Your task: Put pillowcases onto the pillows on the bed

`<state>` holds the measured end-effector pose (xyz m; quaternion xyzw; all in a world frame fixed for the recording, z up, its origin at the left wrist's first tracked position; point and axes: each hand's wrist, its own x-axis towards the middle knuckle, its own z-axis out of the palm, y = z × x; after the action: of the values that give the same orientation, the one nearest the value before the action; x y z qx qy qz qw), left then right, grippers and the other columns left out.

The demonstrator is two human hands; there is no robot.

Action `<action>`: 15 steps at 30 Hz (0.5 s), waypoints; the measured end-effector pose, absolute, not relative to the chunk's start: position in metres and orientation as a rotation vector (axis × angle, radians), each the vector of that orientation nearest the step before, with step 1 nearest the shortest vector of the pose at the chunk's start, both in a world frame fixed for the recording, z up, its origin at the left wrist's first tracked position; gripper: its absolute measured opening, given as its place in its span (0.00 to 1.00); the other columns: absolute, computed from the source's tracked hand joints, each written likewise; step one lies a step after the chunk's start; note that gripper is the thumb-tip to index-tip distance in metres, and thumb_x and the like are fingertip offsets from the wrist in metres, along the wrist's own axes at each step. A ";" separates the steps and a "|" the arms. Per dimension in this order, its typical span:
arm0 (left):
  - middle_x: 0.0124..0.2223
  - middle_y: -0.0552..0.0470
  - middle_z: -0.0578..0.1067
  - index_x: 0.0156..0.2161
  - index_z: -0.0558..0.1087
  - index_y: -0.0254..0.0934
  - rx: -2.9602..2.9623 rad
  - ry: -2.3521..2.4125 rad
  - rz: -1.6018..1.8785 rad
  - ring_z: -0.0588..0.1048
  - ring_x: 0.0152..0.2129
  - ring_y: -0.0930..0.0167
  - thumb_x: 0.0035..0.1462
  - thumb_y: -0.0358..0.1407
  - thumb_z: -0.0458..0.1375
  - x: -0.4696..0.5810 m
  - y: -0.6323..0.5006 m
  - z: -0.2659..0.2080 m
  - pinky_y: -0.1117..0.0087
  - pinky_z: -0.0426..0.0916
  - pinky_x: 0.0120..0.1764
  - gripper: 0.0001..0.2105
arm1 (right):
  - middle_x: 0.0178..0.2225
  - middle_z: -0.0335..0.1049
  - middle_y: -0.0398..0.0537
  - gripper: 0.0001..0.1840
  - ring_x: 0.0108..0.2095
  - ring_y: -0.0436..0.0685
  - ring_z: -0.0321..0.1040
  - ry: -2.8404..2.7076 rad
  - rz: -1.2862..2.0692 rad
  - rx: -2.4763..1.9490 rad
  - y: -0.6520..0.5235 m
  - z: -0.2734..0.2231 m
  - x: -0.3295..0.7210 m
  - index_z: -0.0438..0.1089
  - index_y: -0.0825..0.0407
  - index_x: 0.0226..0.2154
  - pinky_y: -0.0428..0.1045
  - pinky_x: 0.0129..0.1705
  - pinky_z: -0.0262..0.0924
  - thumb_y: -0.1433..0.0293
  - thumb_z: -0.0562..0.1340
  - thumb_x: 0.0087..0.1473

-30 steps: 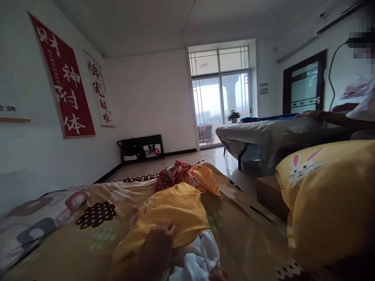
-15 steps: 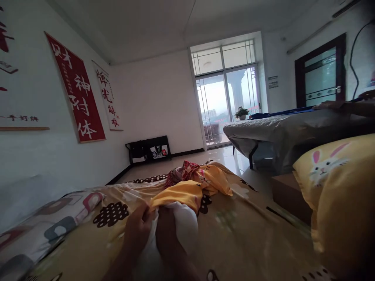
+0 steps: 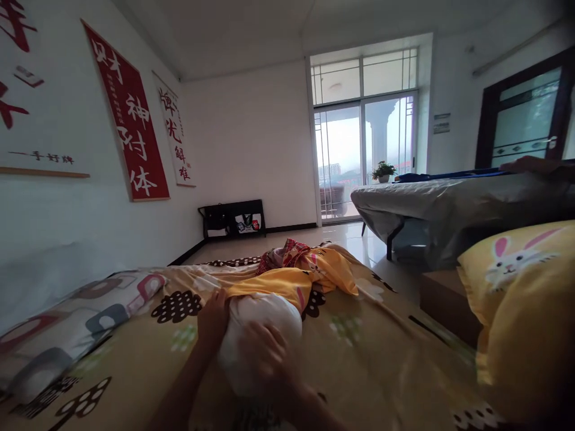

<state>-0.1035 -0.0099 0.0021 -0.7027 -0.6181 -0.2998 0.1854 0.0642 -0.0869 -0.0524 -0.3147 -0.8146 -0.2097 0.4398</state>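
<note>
A white pillow (image 3: 251, 311) lies on the bed, its far end inside a yellow pillowcase (image 3: 269, 281). My left hand (image 3: 212, 317) has its fingers closed on the left edge of the pillowcase's opening. On top of the pillow's near part rests my right hand (image 3: 272, 353), smeared by motion, with its fingers bent. Whether those fingers grip the pillow cannot be made out.
Past the pillowcase lie more yellow rabbit-print cloth (image 3: 335, 269) and red checked cloth (image 3: 291, 251). A patterned pillow (image 3: 90, 317) lies left on the brown-and-beige bedsheet (image 3: 372, 365). At right are a yellow rabbit pillow (image 3: 530, 299), a brown box (image 3: 442, 302) and a covered table (image 3: 404, 197).
My right hand has come back from the pillowcase opening onto the near part of the white pillow, leaving more of the pillow visible. My left hand stays at the opening's edge. The view has shifted slightly.
</note>
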 end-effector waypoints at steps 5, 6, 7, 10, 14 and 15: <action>0.37 0.50 0.75 0.37 0.67 0.38 -2.053 -1.694 -1.084 0.74 0.36 0.69 0.63 0.33 0.45 -0.101 -0.006 0.016 0.71 0.65 0.39 0.09 | 0.64 0.53 0.59 0.31 0.63 0.73 0.50 -1.956 -0.538 -1.068 -0.093 -0.081 0.067 0.58 0.43 0.61 0.67 0.56 0.49 0.59 0.59 0.56; 0.38 0.51 0.76 0.37 0.67 0.38 -2.076 -1.667 -1.116 0.74 0.36 0.69 0.62 0.32 0.45 -0.099 -0.008 0.022 0.71 0.66 0.40 0.09 | 0.65 0.50 0.59 0.33 0.63 0.73 0.48 -2.019 -0.471 -1.100 -0.083 -0.075 0.063 0.56 0.42 0.62 0.68 0.56 0.48 0.55 0.59 0.56; 0.38 0.51 0.76 0.38 0.67 0.39 -2.087 -1.645 -1.144 0.74 0.36 0.70 0.61 0.31 0.45 -0.098 -0.011 0.028 0.71 0.66 0.41 0.08 | 0.66 0.47 0.58 0.36 0.64 0.73 0.46 -2.078 -0.400 -1.124 -0.072 -0.066 0.057 0.54 0.42 0.63 0.68 0.57 0.48 0.53 0.59 0.55; 0.38 0.49 0.75 0.38 0.67 0.38 -2.052 -1.596 -1.206 0.74 0.37 0.67 0.60 0.33 0.46 -0.102 -0.020 0.046 0.68 0.67 0.42 0.08 | 0.65 0.50 0.59 0.39 0.63 0.70 0.48 -2.161 -0.281 -1.103 -0.041 -0.032 0.032 0.51 0.47 0.64 0.66 0.57 0.50 0.57 0.61 0.53; 0.43 0.44 0.75 0.40 0.68 0.38 -1.905 -1.528 -1.209 0.73 0.43 0.62 0.60 0.35 0.47 -0.113 -0.026 0.047 0.62 0.65 0.49 0.09 | 0.57 0.64 0.62 0.30 0.54 0.66 0.63 -2.181 -0.306 -0.928 -0.018 -0.004 -0.015 0.57 0.57 0.60 0.62 0.54 0.60 0.69 0.58 0.56; 0.44 0.43 0.75 0.40 0.69 0.38 -1.865 -1.522 -1.186 0.73 0.44 0.62 0.60 0.34 0.46 -0.115 -0.026 0.043 0.62 0.65 0.50 0.10 | 0.56 0.65 0.62 0.27 0.53 0.65 0.64 -2.170 -0.315 -0.899 -0.015 -0.001 -0.027 0.59 0.58 0.59 0.60 0.54 0.61 0.72 0.57 0.57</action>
<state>-0.1150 -0.0262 0.0433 -0.6768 -0.5522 -0.4305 0.2272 -0.0269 -0.0147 -0.0013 -0.3515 -0.8483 -0.1231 0.3765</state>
